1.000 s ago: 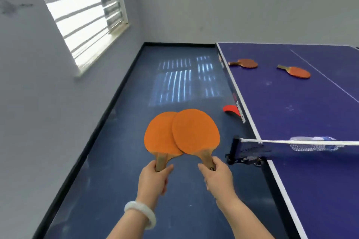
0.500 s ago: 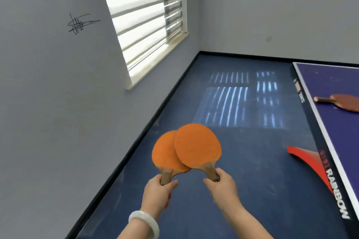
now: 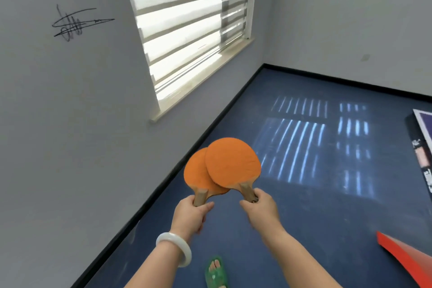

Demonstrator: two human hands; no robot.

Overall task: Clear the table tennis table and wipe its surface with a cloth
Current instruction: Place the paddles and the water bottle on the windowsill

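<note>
Toes in a green sandal show at the near edge, on the blue floor, so we are standing off the table. Just beyond them, our left hand, with a white bangle at the wrist, is clamped round the handle of the left paddle; our right hand is wrapped round the handle of the right paddle. The right blade overlaps the left one, and both hang in the air over the floor. We judge the step to be carrying cleared paddles somewhere off the table. To do it well, we would close the blades flat together and pass both handles into one hand, freeing the other for whatever else needs lifting. Where they should go we cannot tell. Only a corner of the table tennis table appears at the far right, with a red curved part near right, so we should mind both when turning towards it. No cloth is in view. Farthest off, the window lights the floor.
</note>
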